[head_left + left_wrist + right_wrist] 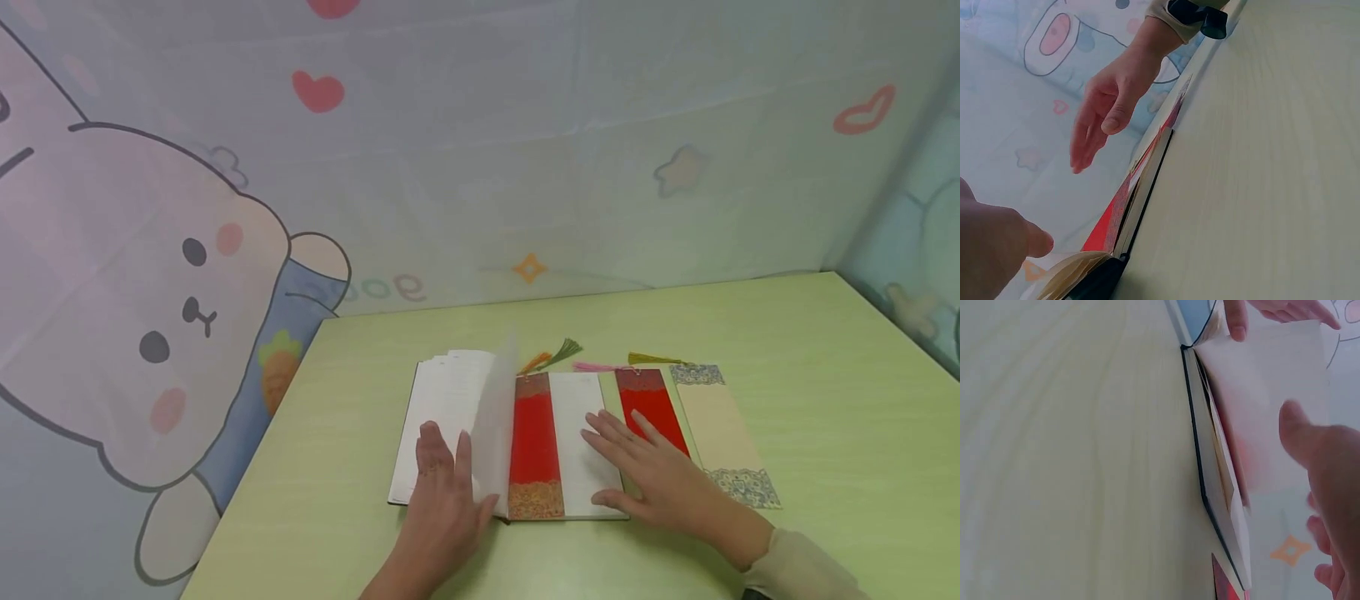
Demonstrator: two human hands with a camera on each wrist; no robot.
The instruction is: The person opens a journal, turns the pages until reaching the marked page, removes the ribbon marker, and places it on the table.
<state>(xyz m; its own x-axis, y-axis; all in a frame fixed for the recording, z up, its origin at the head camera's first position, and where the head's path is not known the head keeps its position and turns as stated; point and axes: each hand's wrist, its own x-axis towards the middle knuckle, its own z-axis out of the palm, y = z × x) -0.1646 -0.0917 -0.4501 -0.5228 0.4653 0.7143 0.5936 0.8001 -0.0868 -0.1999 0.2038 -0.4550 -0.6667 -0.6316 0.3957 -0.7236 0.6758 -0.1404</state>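
An open notebook [588,417] with white pages and a dark cover lies on the table. One thin page [495,433] stands half raised along its spine. My left hand [442,500] is over the left-hand pages, fingers extended, its thumb beside the foot of the raised page. A red bookmark [534,437] with gold patterned ends lies on the right-hand page next to the spine. Above that page's outer edge, my right hand [648,471] hovers with spread, straight fingers, holding nothing. In the left wrist view the right hand [1116,94] shows raised above the book.
Right of the notebook lie another red bookmark [647,400], partly hidden by the right hand, and a cream bookmark [723,433] with blue patterned ends. Green and orange tassels [562,353] stick out past the notebook's top edge. A printed cloth [480,167] hangs behind the table [300,500].
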